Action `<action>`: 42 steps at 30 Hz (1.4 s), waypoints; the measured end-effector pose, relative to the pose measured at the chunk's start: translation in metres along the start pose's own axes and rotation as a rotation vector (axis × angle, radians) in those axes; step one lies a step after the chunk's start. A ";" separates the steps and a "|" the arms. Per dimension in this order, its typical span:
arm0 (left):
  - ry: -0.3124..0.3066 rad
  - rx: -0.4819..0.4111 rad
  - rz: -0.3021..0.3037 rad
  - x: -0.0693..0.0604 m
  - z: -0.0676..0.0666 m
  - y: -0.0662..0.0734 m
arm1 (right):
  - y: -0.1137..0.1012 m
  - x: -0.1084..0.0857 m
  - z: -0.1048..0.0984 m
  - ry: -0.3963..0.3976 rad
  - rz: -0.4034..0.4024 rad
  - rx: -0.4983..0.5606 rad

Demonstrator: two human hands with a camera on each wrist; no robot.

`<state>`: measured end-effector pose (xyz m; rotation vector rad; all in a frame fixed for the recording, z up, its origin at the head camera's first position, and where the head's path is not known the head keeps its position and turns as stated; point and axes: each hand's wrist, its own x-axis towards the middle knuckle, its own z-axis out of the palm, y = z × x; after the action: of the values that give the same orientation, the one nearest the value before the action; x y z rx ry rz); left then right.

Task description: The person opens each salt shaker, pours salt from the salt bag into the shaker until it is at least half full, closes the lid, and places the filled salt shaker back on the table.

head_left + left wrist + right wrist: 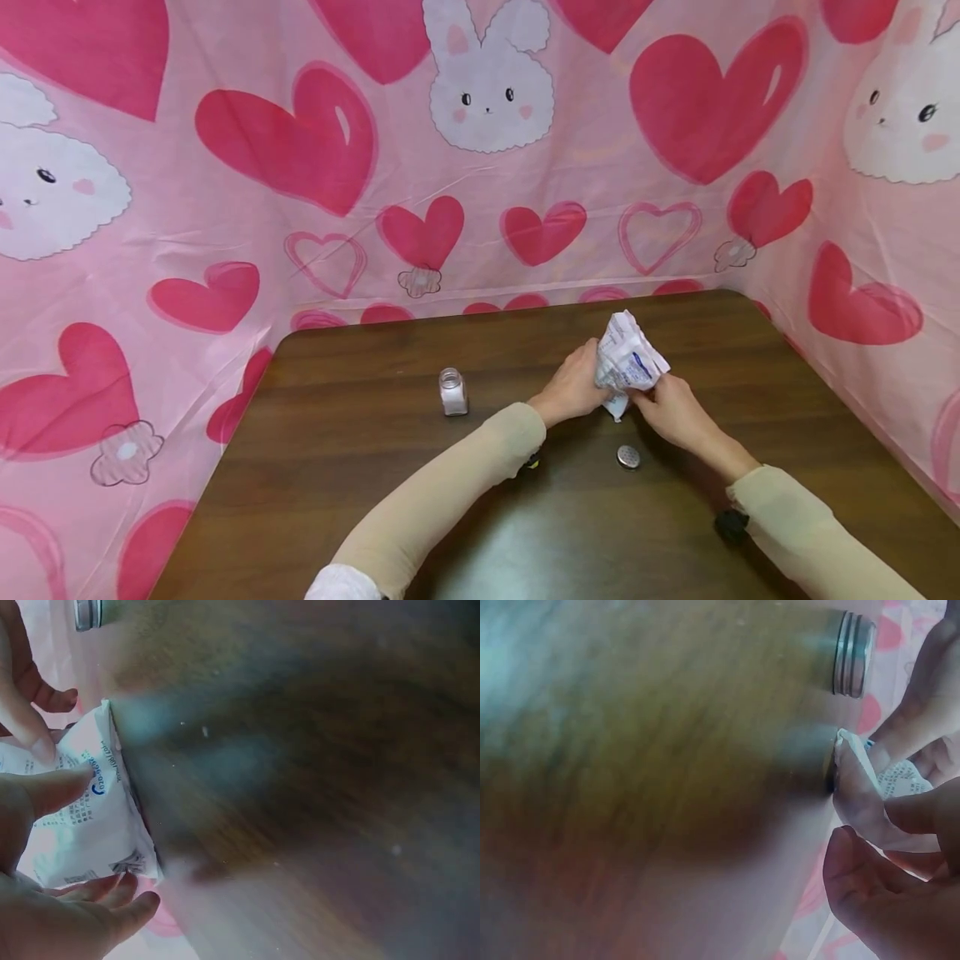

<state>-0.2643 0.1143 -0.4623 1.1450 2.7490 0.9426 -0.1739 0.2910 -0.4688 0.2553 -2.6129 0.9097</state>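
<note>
A white printed plastic packet (628,354) is between both hands, a little past the middle of the table on the right. My left hand (573,385) grips its left side; in the left wrist view the thumb lies across the printed face (82,814) with fingers below. From the other side my right hand (681,412) pinches the packet's lower right part, thumb and fingers bent around the film (859,787). A perforated metal shaker lid (628,457) lies on the table just in front of the hands. What the packet contains is hidden.
Left of the hands stands a small uncapped glass jar (453,396), partly filled with something white. The brown wooden table (360,467) meets pink heart-and-rabbit cloth (465,183) at its back and sides. Tiny white specks dot the wood in the left wrist view.
</note>
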 end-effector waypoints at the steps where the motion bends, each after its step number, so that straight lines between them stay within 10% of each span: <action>1: -0.002 0.005 0.002 0.000 0.000 0.000 | 0.000 0.000 -0.001 -0.003 0.009 0.000; 25: -0.010 0.175 -0.081 -0.002 0.001 -0.001 | -0.024 0.004 -0.033 0.082 0.212 0.357; 42: -0.012 0.158 -0.084 0.001 0.002 0.000 | -0.019 0.010 -0.041 0.144 0.252 0.257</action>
<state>-0.2644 0.1160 -0.4640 1.0409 2.8796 0.7190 -0.1661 0.3015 -0.4242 -0.0758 -2.4290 1.3008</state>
